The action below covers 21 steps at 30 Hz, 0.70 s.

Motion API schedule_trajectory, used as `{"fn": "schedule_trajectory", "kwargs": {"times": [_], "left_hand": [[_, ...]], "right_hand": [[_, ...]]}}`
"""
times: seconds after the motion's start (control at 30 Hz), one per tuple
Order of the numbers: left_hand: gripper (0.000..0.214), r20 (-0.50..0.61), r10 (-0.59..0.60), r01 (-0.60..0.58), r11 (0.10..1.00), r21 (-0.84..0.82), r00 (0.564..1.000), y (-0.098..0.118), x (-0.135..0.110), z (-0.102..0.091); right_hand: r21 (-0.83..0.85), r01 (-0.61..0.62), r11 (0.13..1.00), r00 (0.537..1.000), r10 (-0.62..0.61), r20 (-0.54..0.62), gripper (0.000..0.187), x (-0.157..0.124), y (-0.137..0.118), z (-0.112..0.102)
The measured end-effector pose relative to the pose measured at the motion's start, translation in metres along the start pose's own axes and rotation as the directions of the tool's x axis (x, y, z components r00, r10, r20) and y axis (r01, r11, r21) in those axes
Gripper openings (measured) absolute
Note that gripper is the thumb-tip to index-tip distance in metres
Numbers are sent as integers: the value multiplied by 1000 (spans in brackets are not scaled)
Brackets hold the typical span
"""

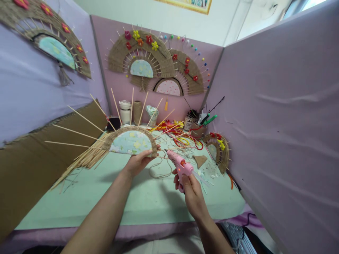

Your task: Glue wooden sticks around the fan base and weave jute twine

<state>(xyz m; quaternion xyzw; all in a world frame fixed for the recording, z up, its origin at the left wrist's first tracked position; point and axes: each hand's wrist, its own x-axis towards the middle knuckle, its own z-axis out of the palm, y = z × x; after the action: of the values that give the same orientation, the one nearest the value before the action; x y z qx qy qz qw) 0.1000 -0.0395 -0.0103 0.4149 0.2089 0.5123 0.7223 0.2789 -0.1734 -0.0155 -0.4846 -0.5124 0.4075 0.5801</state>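
My left hand (140, 161) grips the lower right corner of a half-round fan frame (132, 143), its thumb on the front and fingers behind. The frame has a pale blue flowered fabric centre, a band of wound twine and thin wooden sticks fanning outward. In my right hand (189, 190) is a pink hot glue gun (180, 165), held by its handle with a small orange light showing. Its nozzle points at the frame's right end, close to the lowest stick; whether it touches I cannot tell. A loop of twine (160, 175) hangs or lies below that end.
Loose wooden sticks (91, 155) lie in a pile at left beside brown cardboard (50, 165). Tangled coloured cords (180, 135), a twine spool (137, 112), a white jar (125, 112) and a tool holder (198, 129) stand behind. A small decorated fan (224, 151) leans at right.
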Motion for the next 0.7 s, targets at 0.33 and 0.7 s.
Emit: {"fn": "schedule_trajectory", "kwargs": {"times": [0.33, 0.7], "left_hand": [[49, -24, -7, 8, 1000, 9, 1000, 0, 0, 1], [48, -14, 6, -6, 1000, 26, 1000, -1, 0, 2]], "right_hand": [[-36, -15, 999, 999, 13, -49, 39, 1, 1, 0], [-70, 6, 998, 997, -11, -72, 38, 1, 2, 0]]}}
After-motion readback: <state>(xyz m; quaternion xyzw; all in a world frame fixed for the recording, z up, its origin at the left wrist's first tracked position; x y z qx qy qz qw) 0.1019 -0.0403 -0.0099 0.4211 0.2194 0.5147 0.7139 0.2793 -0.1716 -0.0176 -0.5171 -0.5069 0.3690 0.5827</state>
